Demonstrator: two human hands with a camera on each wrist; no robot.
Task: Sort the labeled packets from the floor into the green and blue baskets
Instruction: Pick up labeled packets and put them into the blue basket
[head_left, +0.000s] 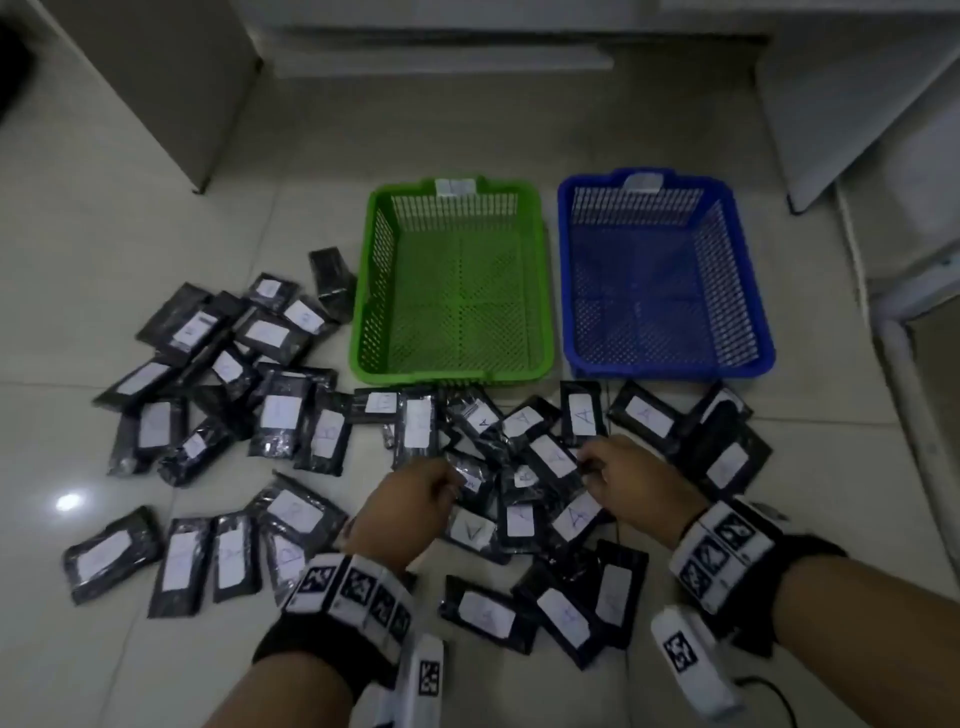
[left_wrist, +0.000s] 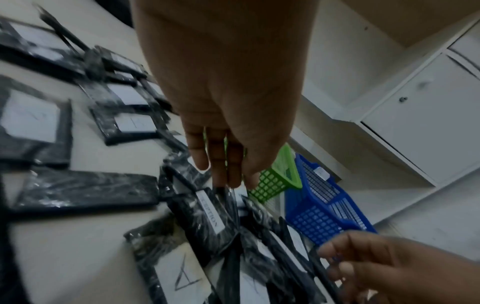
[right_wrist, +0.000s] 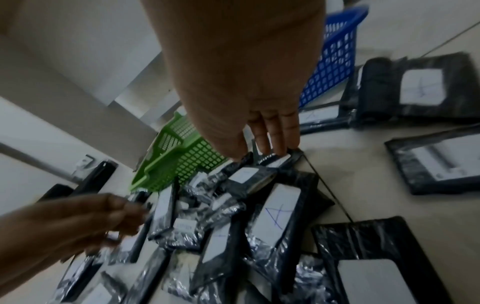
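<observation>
Many black plastic packets with white labels, some marked A or B, lie across the tiled floor. A green basket (head_left: 451, 372) and a blue basket (head_left: 670, 370) stand side by side behind them, both holding nothing. My left hand (head_left: 449, 483) reaches into the middle heap and pinches the edge of a packet with a printed label (left_wrist: 207, 211). My right hand (head_left: 592, 467) pinches the corner of a packet marked A (head_left: 553, 460), seen at close range as a packet corner (right_wrist: 278, 162) between thumb and fingers. Both packets still rest on the heap.
A grey cabinet (head_left: 171, 88) stands at the back left and white cupboards (head_left: 852, 104) at the back right. More packets spread left (head_left: 280, 415) and near my wrists (head_left: 483, 613). Bare tiles (head_left: 78, 249) lie at the far left.
</observation>
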